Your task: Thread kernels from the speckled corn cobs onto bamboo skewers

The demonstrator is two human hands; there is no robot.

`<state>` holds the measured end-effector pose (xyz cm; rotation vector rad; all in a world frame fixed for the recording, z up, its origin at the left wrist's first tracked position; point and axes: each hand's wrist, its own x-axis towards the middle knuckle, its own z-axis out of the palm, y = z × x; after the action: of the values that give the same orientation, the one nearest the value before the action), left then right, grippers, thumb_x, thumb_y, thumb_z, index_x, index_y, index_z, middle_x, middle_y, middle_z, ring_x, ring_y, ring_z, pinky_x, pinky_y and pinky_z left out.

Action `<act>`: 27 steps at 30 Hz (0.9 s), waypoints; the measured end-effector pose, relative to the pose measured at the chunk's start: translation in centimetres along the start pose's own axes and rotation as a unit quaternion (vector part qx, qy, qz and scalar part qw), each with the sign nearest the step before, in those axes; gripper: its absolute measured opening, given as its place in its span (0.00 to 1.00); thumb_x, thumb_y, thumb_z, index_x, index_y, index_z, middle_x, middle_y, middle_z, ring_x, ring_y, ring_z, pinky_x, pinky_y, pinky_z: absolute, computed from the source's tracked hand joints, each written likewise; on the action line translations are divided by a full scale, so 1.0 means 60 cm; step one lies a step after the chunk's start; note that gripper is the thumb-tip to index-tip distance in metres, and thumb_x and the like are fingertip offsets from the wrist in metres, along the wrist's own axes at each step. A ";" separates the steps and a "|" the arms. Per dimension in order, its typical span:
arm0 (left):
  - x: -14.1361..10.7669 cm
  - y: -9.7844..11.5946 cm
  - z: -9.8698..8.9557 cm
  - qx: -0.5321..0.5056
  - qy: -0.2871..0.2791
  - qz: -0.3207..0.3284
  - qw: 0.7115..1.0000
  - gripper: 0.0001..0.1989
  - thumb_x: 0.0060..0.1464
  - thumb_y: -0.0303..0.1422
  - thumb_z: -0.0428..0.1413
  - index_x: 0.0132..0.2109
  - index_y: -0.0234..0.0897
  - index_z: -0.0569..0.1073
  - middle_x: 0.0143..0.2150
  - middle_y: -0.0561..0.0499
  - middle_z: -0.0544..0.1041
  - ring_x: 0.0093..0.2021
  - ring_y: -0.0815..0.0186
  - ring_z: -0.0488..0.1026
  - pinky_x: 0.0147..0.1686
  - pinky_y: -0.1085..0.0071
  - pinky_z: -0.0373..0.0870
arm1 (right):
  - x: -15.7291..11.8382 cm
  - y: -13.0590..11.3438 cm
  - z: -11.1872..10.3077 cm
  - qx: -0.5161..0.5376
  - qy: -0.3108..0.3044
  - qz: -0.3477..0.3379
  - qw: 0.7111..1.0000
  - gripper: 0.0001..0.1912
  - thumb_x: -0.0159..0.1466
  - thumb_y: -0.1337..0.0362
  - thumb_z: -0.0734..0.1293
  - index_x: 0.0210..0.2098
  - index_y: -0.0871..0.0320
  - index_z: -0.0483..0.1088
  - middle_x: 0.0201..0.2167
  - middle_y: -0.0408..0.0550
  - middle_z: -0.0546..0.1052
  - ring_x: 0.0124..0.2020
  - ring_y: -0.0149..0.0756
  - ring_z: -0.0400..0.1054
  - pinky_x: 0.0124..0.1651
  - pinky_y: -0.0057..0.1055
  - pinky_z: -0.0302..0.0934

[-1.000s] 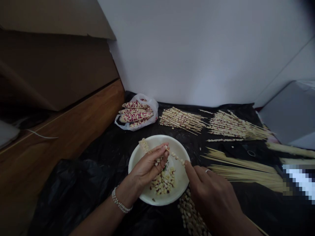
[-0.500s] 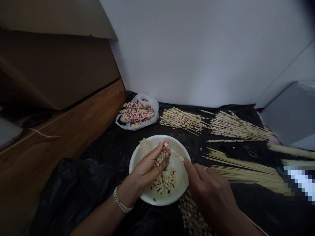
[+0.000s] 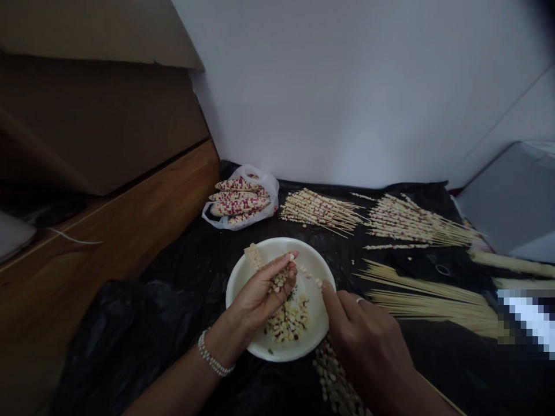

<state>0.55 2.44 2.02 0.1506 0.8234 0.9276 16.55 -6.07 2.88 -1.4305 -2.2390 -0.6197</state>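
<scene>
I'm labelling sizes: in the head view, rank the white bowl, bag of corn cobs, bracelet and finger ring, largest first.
1. White bowl
2. Bag of corn cobs
3. Bracelet
4. Finger ring
Nearness to the camera may enlarge the bracelet.

Left fingers (image 3: 276,268) curl, cupped; right fingers (image 3: 332,304) pinch, turned palm-down.

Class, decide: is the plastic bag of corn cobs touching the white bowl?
Apart. The head view shows it: a strip of black plastic is visible between the plastic bag's lower edge and the white bowl's rim.
</scene>
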 end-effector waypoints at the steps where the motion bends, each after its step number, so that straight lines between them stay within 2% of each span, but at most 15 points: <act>1: 0.000 -0.001 0.000 0.003 0.001 0.003 1.000 0.08 0.54 0.22 0.59 0.42 0.29 0.76 0.33 0.50 0.77 0.31 0.74 0.74 0.36 0.81 0.74 | -0.001 -0.001 0.001 0.001 -0.002 0.000 1.000 0.20 0.55 0.79 0.59 0.44 0.72 0.75 0.22 0.48 0.72 0.18 0.34 0.64 0.22 0.33 0.52; 10: -0.002 -0.008 -0.003 0.050 -0.009 0.039 0.998 0.06 0.52 0.24 0.61 0.39 0.31 0.78 0.35 0.50 0.79 0.33 0.75 0.74 0.39 0.80 0.74 | -0.005 -0.004 0.013 0.020 -0.014 0.011 1.000 0.19 0.53 0.79 0.60 0.43 0.71 0.74 0.21 0.47 0.71 0.17 0.33 0.64 0.21 0.32 0.51; 15: -0.006 -0.019 -0.003 0.071 -0.008 0.036 0.997 0.05 0.52 0.23 0.61 0.38 0.30 0.79 0.33 0.51 0.79 0.34 0.75 0.74 0.40 0.81 0.73 | -0.005 -0.003 0.018 0.034 -0.020 0.018 0.999 0.20 0.53 0.79 0.61 0.44 0.71 0.73 0.23 0.47 0.72 0.18 0.34 0.65 0.22 0.32 0.52; 19: -0.001 -0.018 -0.006 0.052 -0.015 0.005 0.999 0.06 0.51 0.25 0.62 0.39 0.30 0.78 0.36 0.49 0.80 0.35 0.73 0.75 0.40 0.80 0.74 | -0.001 0.004 0.016 0.028 -0.021 0.017 0.999 0.19 0.53 0.78 0.62 0.44 0.69 0.73 0.23 0.47 0.73 0.19 0.34 0.67 0.22 0.31 0.52; 22: 0.001 -0.009 -0.002 0.005 -0.001 -0.021 1.000 0.09 0.52 0.24 0.61 0.42 0.29 0.77 0.36 0.48 0.79 0.34 0.73 0.75 0.37 0.80 0.74 | 0.002 0.011 0.005 0.016 -0.048 0.022 0.998 0.21 0.51 0.79 0.62 0.44 0.68 0.73 0.24 0.46 0.74 0.19 0.34 0.68 0.21 0.30 0.51; 24: 0.001 -0.004 0.003 -0.031 0.016 -0.029 0.999 0.10 0.54 0.24 0.59 0.45 0.29 0.76 0.35 0.49 0.78 0.32 0.73 0.74 0.34 0.81 0.74 | 0.002 0.014 -0.004 0.013 -0.071 0.028 0.997 0.23 0.49 0.80 0.61 0.43 0.67 0.73 0.22 0.45 0.74 0.17 0.34 0.67 0.20 0.31 0.49; 27: 0.000 -0.007 0.006 -0.042 0.016 -0.015 0.999 0.11 0.55 0.25 0.58 0.46 0.29 0.75 0.34 0.49 0.78 0.31 0.74 0.74 0.33 0.82 0.74 | 0.001 0.017 -0.010 0.036 -0.096 0.041 0.994 0.19 0.49 0.80 0.60 0.37 0.62 0.72 0.19 0.43 0.73 0.14 0.36 0.66 0.18 0.32 0.43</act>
<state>1.09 2.26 2.10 0.0497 0.8115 0.9363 17.54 -5.95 3.55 -1.5956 -2.3081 -0.3839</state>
